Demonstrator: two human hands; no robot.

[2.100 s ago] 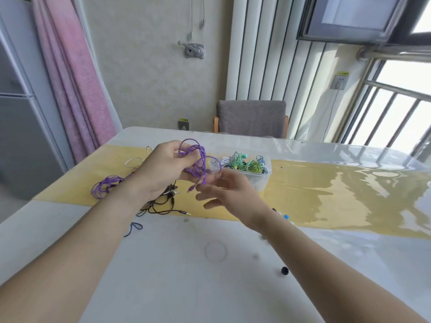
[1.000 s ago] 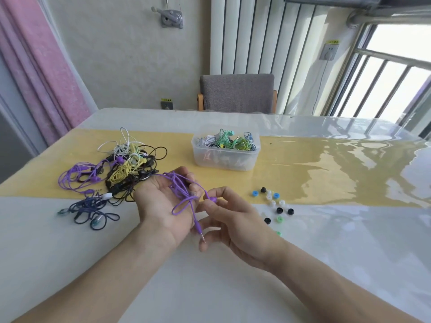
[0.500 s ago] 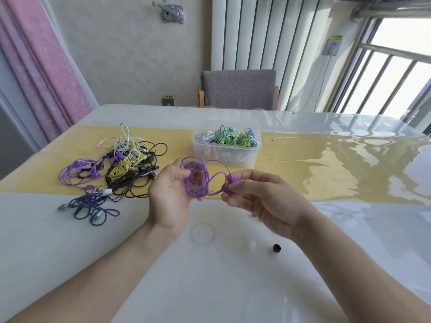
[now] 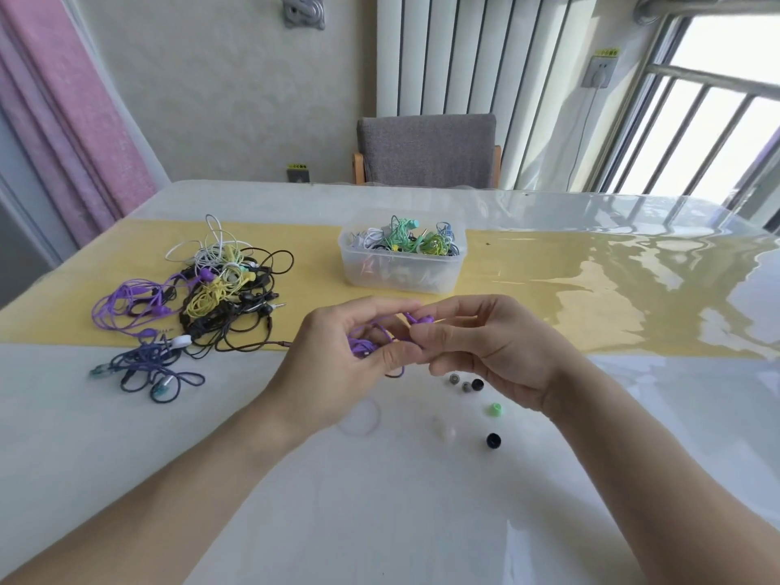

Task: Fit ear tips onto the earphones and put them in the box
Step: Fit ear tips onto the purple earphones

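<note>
Purple earphones (image 4: 371, 342): bunched in left hand (image 4: 337, 365), bud end pinched by right hand (image 4: 485, 344), in front of box (image 4: 403, 263) (bud exposed, likely for tip). Ear tips (image 4: 493, 409): loose on tabletop (image 4: 380, 500), nearer than box.

Grey chair (image 4: 426, 147), pink curtain (image 4: 63, 111), barred window (image 4: 713, 120)

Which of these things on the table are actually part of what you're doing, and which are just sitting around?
Part of the job:
purple earphones, held in left hand and right hand
loose ear tips
clear box
earphone pile

Just lying about:
grey chair
pink curtain
wall socket
</note>
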